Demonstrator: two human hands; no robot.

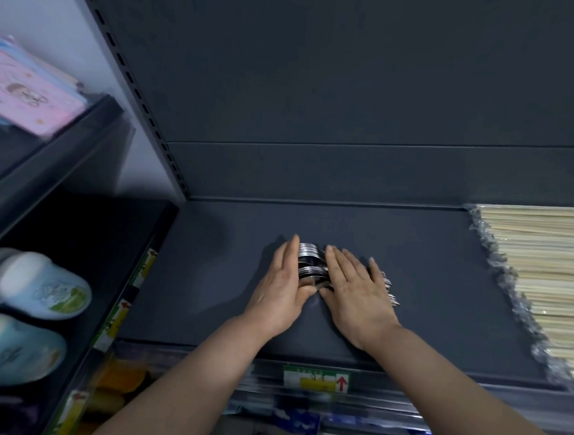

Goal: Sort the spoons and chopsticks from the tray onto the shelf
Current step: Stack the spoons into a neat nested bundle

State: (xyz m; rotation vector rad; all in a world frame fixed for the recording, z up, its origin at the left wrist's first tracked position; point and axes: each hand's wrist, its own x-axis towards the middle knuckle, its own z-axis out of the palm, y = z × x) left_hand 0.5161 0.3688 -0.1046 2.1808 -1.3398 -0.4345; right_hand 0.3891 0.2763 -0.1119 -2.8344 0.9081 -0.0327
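Both hands flat, fingers straight: left hand (284, 283) presses the spoons' (311, 268) left side, right hand (355, 287) rests on top, on the shelf (209, 279)

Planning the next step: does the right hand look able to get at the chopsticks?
Probably yes: only bare shelf lies between the right hand, resting on the spoons, and the chopsticks stacked to its right.

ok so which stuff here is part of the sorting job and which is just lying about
Job: spoons under the left hand and right hand; wrapped chopsticks; shelf.

Lying about: bottles, pink box, price tag.
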